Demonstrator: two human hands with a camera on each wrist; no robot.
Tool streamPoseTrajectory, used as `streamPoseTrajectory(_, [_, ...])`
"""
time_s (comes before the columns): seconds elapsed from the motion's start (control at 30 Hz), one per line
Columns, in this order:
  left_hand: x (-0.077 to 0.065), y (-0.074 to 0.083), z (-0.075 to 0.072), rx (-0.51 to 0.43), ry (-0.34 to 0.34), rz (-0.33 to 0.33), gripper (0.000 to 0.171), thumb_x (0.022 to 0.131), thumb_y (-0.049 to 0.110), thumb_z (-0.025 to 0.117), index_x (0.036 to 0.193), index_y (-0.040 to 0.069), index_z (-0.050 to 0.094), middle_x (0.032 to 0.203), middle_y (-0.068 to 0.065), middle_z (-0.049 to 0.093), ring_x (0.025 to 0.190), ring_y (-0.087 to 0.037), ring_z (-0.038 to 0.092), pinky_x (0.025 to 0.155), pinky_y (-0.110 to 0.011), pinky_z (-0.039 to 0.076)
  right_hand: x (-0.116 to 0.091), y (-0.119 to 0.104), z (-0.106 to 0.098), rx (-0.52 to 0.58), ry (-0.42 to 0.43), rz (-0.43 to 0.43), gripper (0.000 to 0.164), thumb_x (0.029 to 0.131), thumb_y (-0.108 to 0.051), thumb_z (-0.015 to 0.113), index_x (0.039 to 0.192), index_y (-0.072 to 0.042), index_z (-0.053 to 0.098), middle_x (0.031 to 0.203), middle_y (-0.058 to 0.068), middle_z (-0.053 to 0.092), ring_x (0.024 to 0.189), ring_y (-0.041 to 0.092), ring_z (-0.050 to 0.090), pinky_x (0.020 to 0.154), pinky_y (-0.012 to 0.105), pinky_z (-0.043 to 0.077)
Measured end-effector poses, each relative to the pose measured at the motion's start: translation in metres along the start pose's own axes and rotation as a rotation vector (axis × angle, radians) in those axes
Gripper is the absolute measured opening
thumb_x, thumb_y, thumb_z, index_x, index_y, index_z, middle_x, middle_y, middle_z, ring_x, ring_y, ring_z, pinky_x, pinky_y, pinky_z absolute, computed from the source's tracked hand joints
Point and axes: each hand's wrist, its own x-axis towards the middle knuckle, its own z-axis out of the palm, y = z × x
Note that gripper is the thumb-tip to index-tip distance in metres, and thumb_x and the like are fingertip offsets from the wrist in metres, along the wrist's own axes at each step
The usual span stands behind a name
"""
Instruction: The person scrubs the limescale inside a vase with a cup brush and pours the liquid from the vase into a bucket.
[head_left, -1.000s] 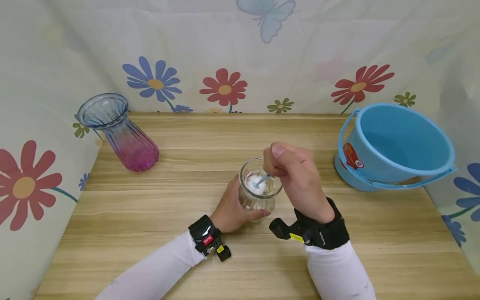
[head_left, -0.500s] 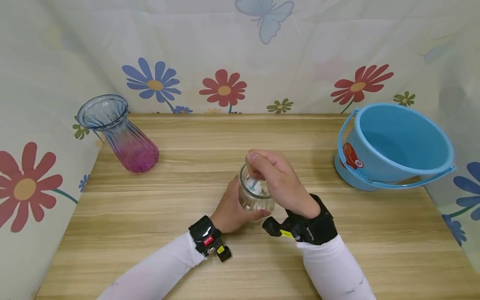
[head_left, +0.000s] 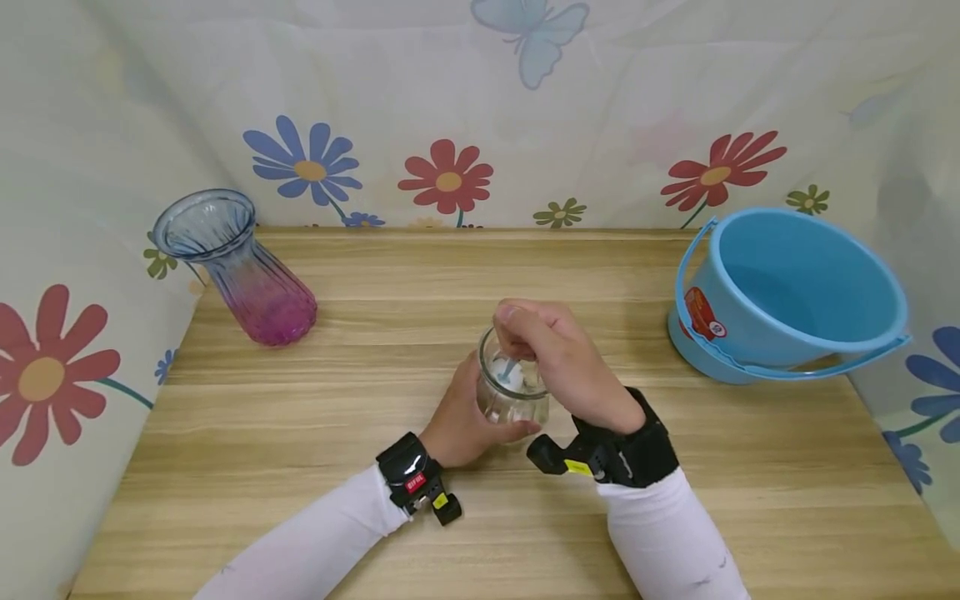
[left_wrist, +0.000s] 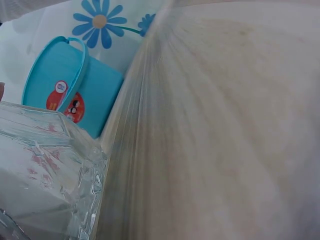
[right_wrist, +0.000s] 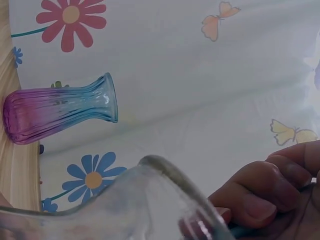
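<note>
A clear glass vase (head_left: pixel 523 407) stands in the middle of the wooden table. Round its left side curls my left hand (head_left: pixel 461 425), thumb across the front. My right hand (head_left: pixel 558 354) is over the vase's mouth, gripping the light blue handle of a bottle brush. The brush's white head (head_left: pixel 507 377) is down inside the glass; the fist covers much of the handle. In the left wrist view the vase's ridged base (left_wrist: pixel 82 200) fills the lower left. The right wrist view has the curled fingers (right_wrist: pixel 260 192) beside the glass rim (right_wrist: pixel 175 175).
A ribbed blue-to-pink glass vase (head_left: pixel 262 283) stands at the back left. At the right is a light blue bucket (head_left: pixel 795 350) with its handle lowered toward the front. A flower-patterned sheet (head_left: pixel 600 125) lines the back and sides of the table (head_left: pixel 390 300).
My right hand has moved left and slightly down over the vase, with the brush more upright than a second ago. The left hand keeps its hold in the same place.
</note>
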Motion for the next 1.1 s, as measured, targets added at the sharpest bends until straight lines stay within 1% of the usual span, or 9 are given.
streamPoseTrajectory(0.2, [-0.002, 0.002, 0.000, 0.006, 0.004, -0.023, 0.104, 0.072, 0.042, 0.094, 0.154, 0.036, 0.031, 0.143, 0.008, 0.052, 0.127, -0.012, 0.056, 0.109, -0.038, 0.049, -0.006, -0.003, -0.004, 0.119, 0.000, -0.039, 0.044, 0.110, -0.015, 0.034, 0.067, -0.006, 0.031, 0.067, 0.006, 0.024, 0.062, 0.024, 0.026, 0.065, 0.035, 0.023])
streamPoseTrajectory(0.33, [-0.002, 0.002, 0.000, -0.001, 0.003, -0.034, 0.106, 0.072, 0.042, 0.094, 0.156, 0.037, 0.028, 0.144, 0.008, 0.051, 0.128, -0.011, 0.055, 0.111, -0.038, 0.047, -0.011, -0.010, -0.007, 0.202, -0.007, -0.119, 0.041, 0.109, -0.010, 0.031, 0.068, -0.007, 0.028, 0.067, 0.005, 0.022, 0.061, 0.023, 0.024, 0.065, 0.035, 0.023])
streamPoseTrajectory(0.4, [-0.002, 0.002, 0.000, -0.013, 0.002, -0.035, 0.107, 0.072, 0.040, 0.095, 0.156, 0.036, 0.030, 0.143, 0.010, 0.052, 0.128, -0.010, 0.055, 0.112, -0.037, 0.046, -0.014, -0.014, -0.009, 0.230, 0.000, -0.163, 0.040, 0.108, -0.008, 0.030, 0.068, -0.008, 0.027, 0.067, 0.005, 0.021, 0.060, 0.023, 0.024, 0.065, 0.034, 0.023])
streamPoseTrajectory(0.53, [-0.001, 0.001, 0.001, -0.019, 0.006, -0.027, 0.106, 0.071, 0.039, 0.096, 0.155, 0.038, 0.031, 0.143, 0.011, 0.052, 0.128, -0.008, 0.055, 0.113, -0.036, 0.045, -0.019, -0.019, -0.015, 0.269, 0.011, -0.247, 0.039, 0.108, -0.006, 0.026, 0.068, -0.008, 0.027, 0.066, 0.004, 0.022, 0.061, 0.022, 0.026, 0.065, 0.034, 0.025])
streamPoseTrajectory(0.67, [-0.002, 0.002, 0.000, -0.009, 0.012, -0.033, 0.104, 0.071, 0.042, 0.096, 0.153, 0.037, 0.033, 0.143, 0.010, 0.052, 0.128, -0.010, 0.055, 0.113, -0.038, 0.045, -0.017, -0.017, -0.017, 0.293, 0.019, -0.282, 0.040, 0.108, -0.008, 0.027, 0.069, -0.009, 0.027, 0.066, 0.004, 0.023, 0.060, 0.020, 0.026, 0.064, 0.034, 0.024])
streamPoseTrajectory(0.73, [-0.002, 0.003, 0.000, -0.008, 0.014, -0.040, 0.105, 0.071, 0.043, 0.095, 0.155, 0.033, 0.033, 0.144, 0.008, 0.051, 0.128, -0.012, 0.055, 0.112, -0.038, 0.045, -0.014, -0.013, -0.015, 0.295, 0.023, -0.257, 0.039, 0.108, -0.007, 0.028, 0.069, -0.009, 0.026, 0.066, 0.004, 0.022, 0.060, 0.021, 0.024, 0.065, 0.034, 0.023])
streamPoseTrajectory(0.87, [-0.002, 0.002, -0.001, -0.014, 0.015, -0.043, 0.105, 0.071, 0.043, 0.095, 0.155, 0.028, 0.033, 0.143, 0.008, 0.052, 0.127, -0.012, 0.056, 0.110, -0.037, 0.047, -0.005, -0.004, -0.008, 0.268, 0.009, -0.162, 0.039, 0.108, -0.006, 0.029, 0.068, -0.009, 0.026, 0.066, 0.005, 0.020, 0.060, 0.023, 0.022, 0.066, 0.033, 0.023])
streamPoseTrajectory(0.97, [-0.002, 0.001, 0.000, -0.017, 0.012, -0.033, 0.101, 0.071, 0.041, 0.095, 0.152, 0.028, 0.035, 0.141, 0.008, 0.054, 0.125, -0.012, 0.057, 0.107, -0.034, 0.049, -0.001, 0.002, -0.003, 0.219, -0.018, -0.106, 0.041, 0.109, -0.010, 0.030, 0.068, -0.007, 0.027, 0.066, 0.006, 0.022, 0.061, 0.024, 0.023, 0.065, 0.032, 0.023])
streamPoseTrajectory(1.1, [-0.001, 0.000, 0.000, -0.003, 0.014, -0.013, 0.098, 0.072, 0.042, 0.095, 0.150, 0.028, 0.037, 0.139, 0.007, 0.055, 0.123, -0.013, 0.059, 0.105, -0.033, 0.051, 0.001, 0.004, 0.000, 0.154, -0.029, -0.070, 0.044, 0.109, -0.013, 0.032, 0.066, -0.004, 0.030, 0.066, 0.007, 0.024, 0.061, 0.025, 0.025, 0.064, 0.032, 0.024])
